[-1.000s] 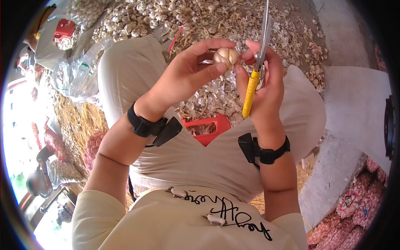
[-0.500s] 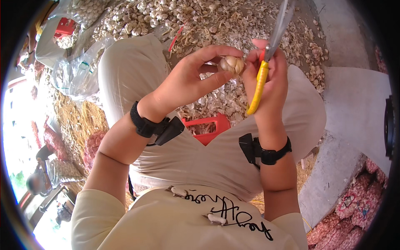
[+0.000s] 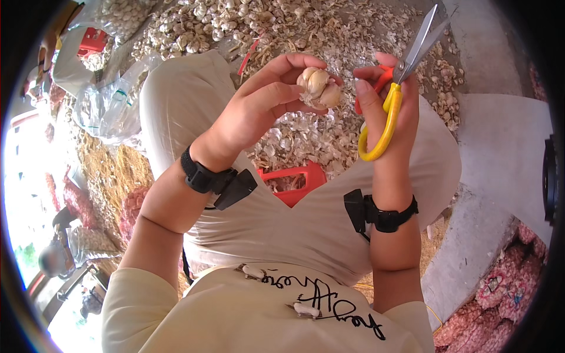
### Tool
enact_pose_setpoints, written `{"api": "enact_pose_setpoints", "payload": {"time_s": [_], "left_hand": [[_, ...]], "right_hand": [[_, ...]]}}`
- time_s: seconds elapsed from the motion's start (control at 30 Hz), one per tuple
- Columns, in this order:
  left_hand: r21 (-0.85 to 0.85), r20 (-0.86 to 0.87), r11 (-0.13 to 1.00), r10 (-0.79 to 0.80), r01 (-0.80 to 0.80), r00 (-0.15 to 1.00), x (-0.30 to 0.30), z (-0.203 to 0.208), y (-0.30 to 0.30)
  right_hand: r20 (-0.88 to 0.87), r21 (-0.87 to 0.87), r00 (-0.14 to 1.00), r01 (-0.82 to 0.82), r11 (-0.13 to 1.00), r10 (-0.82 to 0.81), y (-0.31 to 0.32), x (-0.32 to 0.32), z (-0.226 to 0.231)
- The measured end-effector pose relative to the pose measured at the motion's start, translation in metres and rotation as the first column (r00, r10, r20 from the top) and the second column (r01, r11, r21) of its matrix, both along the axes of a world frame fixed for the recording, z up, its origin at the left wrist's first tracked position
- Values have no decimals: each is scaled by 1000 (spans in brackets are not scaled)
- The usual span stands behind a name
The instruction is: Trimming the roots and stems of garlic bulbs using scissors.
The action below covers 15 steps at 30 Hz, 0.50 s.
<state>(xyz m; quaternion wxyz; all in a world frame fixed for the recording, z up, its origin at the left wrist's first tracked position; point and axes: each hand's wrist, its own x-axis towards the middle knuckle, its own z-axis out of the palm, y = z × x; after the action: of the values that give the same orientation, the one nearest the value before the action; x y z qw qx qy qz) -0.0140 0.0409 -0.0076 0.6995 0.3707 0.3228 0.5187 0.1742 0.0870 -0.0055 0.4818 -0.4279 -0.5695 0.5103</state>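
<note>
A garlic bulb with its pale cloves bulging is gripped in my left hand, fingers behind it and thumb at its near side. My right hand is closed around a pair of scissors with one yellow and one red handle. Their metal blades stand apart a little and point up and to the right, away from the bulb. A small gap lies between the right thumb and the bulb. Both wrists carry black strapped devices.
Garlic bulbs and loose papery skins spread over the floor ahead. A red plastic piece lies between my legs. Clear plastic bags are at the left; pink net sacks sit lower right. Someone else is at the far left.
My hands have moved apart. The right has shifted right with the scissors, whose blades now show spread. The bulb has turned in my left hand and moved slightly left.
</note>
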Motion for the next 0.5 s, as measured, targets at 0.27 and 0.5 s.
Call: {"api": "enact_pose_setpoints", "payload": {"time_s": [0.27,0.5], "left_hand": [[119,-172,993,14,7,985,1,-3,-3],[87,-232,995,-16,37,973,1,2,-5]], "right_hand": [[57,227,988,-150,962,140,-7,-7,-2],[128,146,971,-221,964,203,-9,-4,-2]]}}
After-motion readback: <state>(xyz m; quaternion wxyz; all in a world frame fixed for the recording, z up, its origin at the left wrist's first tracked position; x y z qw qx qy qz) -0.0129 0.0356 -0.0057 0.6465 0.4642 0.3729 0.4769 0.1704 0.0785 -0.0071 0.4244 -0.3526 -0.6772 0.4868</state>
